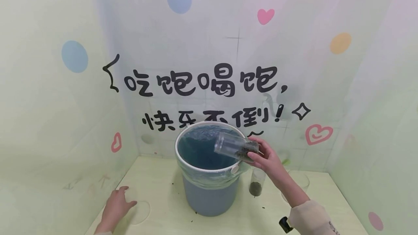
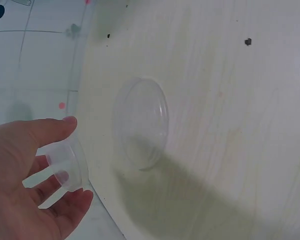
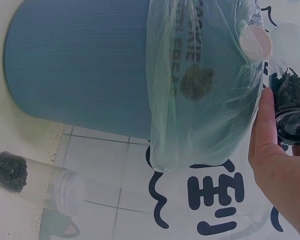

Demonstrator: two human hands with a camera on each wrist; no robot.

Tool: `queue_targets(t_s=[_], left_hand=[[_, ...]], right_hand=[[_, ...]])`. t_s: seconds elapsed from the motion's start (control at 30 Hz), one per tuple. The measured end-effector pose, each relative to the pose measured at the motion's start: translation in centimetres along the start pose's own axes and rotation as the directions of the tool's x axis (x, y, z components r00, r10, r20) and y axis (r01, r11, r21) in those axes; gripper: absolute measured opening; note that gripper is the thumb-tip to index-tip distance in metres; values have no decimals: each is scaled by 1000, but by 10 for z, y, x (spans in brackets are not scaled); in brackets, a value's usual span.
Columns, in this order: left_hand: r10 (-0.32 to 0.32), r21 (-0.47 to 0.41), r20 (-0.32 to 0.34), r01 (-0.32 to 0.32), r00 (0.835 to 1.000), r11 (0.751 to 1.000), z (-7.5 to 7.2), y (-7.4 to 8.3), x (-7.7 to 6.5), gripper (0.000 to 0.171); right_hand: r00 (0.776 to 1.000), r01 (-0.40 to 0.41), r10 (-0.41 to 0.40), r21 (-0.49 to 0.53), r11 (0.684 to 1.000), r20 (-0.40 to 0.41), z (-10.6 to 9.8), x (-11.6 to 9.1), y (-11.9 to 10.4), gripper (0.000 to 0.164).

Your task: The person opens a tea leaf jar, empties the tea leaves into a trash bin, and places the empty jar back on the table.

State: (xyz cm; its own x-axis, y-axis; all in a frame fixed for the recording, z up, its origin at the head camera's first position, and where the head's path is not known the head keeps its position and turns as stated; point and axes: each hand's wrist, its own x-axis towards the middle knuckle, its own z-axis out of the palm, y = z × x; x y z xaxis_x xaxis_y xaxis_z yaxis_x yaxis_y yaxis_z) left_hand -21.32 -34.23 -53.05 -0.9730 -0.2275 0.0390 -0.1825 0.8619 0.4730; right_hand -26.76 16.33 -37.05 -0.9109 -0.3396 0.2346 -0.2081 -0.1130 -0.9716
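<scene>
My right hand point(image 1: 266, 160) grips a clear cylindrical jar point(image 1: 230, 146) near its base. The jar lies tilted, its mouth end over the lined bucket, with dark dried leaves point(image 1: 251, 149) at the base end. The grey-blue bucket point(image 1: 210, 195) has a white rim and a thin translucent bag point(image 1: 212, 180) folded over it. At the left, my left hand point(image 1: 114, 207) has its thumb and curved fingers around a clear plastic lid point(image 2: 70, 165). Finger contact with that lid is partly hidden. Beside it, a clear round lid point(image 2: 142, 125) lies on the table.
A second clear jar point(image 1: 255, 184) with dark leaves at its bottom stands right of the bucket. Farther right is a clear round container point(image 1: 298, 184), partly behind my forearm. Dark crumbs dot the pale table point(image 1: 160, 195). Printed walls point(image 1: 209, 39) enclose the back and sides.
</scene>
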Motion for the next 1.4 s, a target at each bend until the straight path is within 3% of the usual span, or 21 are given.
queue_targets(t_s=[0.17,0.47,0.97,1.4], left_hand=[[-66,82,63,60,996,995,9,-6,-6,71],[-76,173,114,55,991,983,26,-13,-9,66],[-85,154,173,58,981,986,33,-8,-13,65],[-114,131,175,91,978,987,40,-3,-10,72]], right_hand=[[1000,-3,3,-9,1000,-2,0,0,0,50],[1000,-5,5,-16,1000,-5,-3,0,0,51],[1000,-4,4,-4,1000,-8,-4,0,1,53],[1000,-14,14,-23,1000,-17,-5,0,0,56]])
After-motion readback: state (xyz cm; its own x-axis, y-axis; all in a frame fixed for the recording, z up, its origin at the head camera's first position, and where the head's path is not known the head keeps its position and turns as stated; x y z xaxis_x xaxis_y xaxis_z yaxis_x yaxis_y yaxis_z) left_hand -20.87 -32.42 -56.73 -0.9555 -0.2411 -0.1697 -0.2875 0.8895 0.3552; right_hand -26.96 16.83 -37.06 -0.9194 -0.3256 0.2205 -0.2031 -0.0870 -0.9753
